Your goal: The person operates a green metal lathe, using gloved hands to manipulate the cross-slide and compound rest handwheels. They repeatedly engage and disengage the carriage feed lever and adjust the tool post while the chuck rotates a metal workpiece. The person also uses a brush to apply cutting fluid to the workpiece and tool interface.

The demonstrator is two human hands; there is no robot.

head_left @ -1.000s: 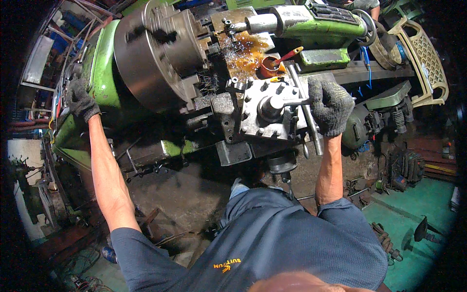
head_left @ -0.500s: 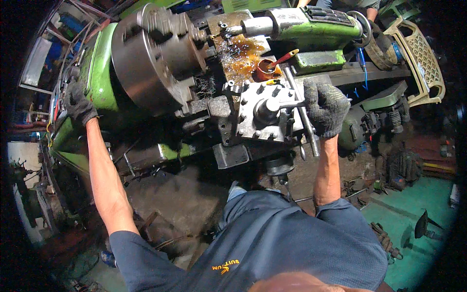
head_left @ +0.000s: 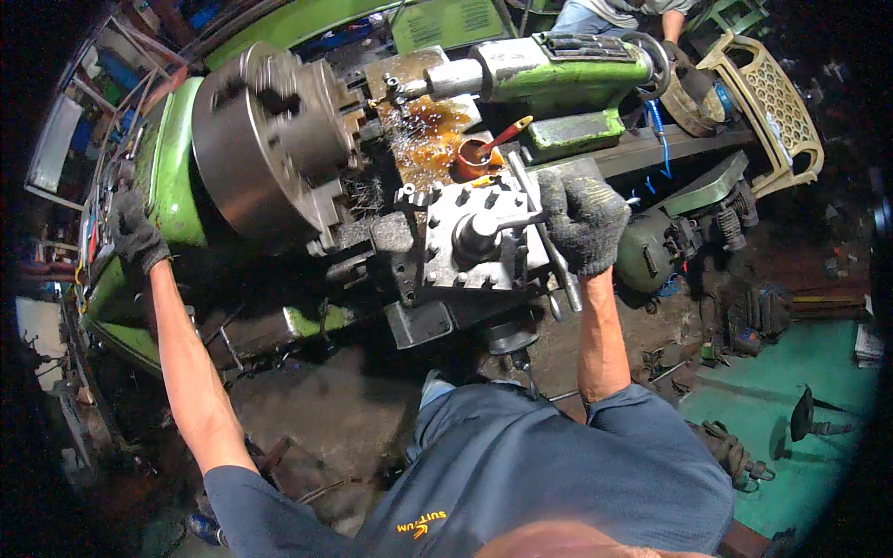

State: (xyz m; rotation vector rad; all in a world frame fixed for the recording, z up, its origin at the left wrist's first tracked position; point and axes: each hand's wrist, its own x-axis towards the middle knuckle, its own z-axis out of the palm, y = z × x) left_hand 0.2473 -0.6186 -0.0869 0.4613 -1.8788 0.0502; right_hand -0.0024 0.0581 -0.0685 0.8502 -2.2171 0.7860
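My left hand (head_left: 138, 231), in a dark grey glove, is at the left end of the green lathe headstock (head_left: 177, 177). Its fingers are curled at the control side; what they hold is too dark to make out. My right hand (head_left: 584, 221), gloved too, is closed round a crank handle beside the square tool post (head_left: 476, 237); a silvery tip sticks out past the glove. The tool post's lever reaches toward that hand, and a long steel bar (head_left: 565, 279) passes along its left side. The large lathe chuck (head_left: 251, 139) looks blurred, as if spinning.
A red cup (head_left: 474, 160) with a red-handled brush (head_left: 507, 135) stands on the oily carriage (head_left: 409, 130) among metal chips. Behind are the green tailstock (head_left: 563, 84) and its handwheel (head_left: 651, 65). A person's arm (head_left: 672, 26) shows near a beige plastic chair (head_left: 772, 112).
The whole view has shifted, so the lathe sits slightly lower and further left. Both hands keep about the same places on the machine. The chuck is blurred in both frames.
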